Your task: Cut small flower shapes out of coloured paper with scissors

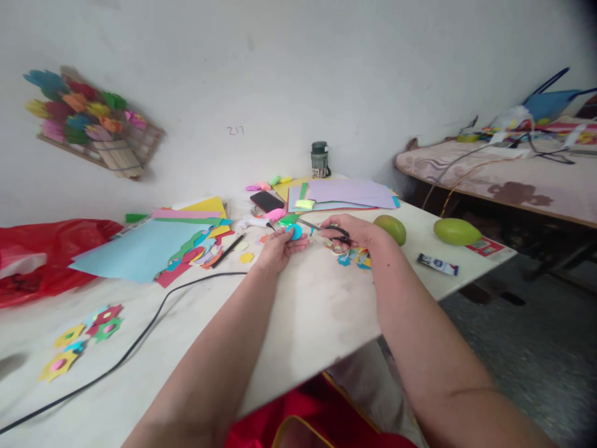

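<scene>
My left hand [280, 249] is closed on a small round blue paper piece [294, 232], pinched between thumb and fingers. In my right hand [357, 231] is a pair of scissors [338, 234] with dark handles, and its blades point left toward the blue paper. I cannot tell whether the blades touch it. Behind my left hand lies a green piece [288, 219] beside a pink one [275, 214]. Blue and yellow paper scraps [357, 257] are scattered under and in front of my right hand.
Coloured paper sheets [135, 249] and a black pencil [228, 251] lie left. A black cable [161, 308] crosses the table near paper flowers [106, 322]. A phone [267, 200], stacked paper [345, 193] and a dark cup [319, 160] stand behind. Green mangoes [457, 231] sit right.
</scene>
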Demonstrator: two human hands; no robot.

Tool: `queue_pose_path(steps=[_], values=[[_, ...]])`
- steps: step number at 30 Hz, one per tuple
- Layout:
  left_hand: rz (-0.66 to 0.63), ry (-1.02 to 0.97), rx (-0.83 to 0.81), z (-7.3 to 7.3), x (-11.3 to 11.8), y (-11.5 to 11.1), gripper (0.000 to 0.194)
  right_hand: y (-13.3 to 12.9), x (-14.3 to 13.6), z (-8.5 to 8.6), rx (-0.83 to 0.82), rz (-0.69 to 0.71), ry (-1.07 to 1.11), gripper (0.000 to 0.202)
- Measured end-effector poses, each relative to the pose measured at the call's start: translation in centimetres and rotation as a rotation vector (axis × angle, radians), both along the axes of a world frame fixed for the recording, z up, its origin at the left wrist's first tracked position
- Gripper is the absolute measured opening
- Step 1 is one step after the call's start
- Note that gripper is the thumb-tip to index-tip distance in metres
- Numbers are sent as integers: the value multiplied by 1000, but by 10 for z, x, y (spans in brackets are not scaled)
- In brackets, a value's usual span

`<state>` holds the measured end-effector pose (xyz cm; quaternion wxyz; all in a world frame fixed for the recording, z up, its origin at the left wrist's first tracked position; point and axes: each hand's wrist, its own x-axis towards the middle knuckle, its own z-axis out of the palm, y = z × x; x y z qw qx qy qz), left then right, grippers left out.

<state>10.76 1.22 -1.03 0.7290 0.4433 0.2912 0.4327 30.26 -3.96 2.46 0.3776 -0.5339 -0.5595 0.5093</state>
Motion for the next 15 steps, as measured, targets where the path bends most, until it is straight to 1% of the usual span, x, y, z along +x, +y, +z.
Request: queue_pose_path(steps=[4,7,9,11,12,15], values=[[9,57,54,0,3,-1,7,-2,1,4,26,33,3,29],[-1,206,143,5,2,0,15,-6,1,7,65,28,67,37],[-17,325,213,14,-3,2,17,-7,-1,7,65,8,142,42],[-16,433,262,26,-14,4,19,-7,-2,7,56,-17,199,45],[13,474,286,33,-22,6,20,-6,-4,7,51,-31,211,45],[48,555,351,51,-49,11,21,-2,-7,4,46,-74,202,46]])
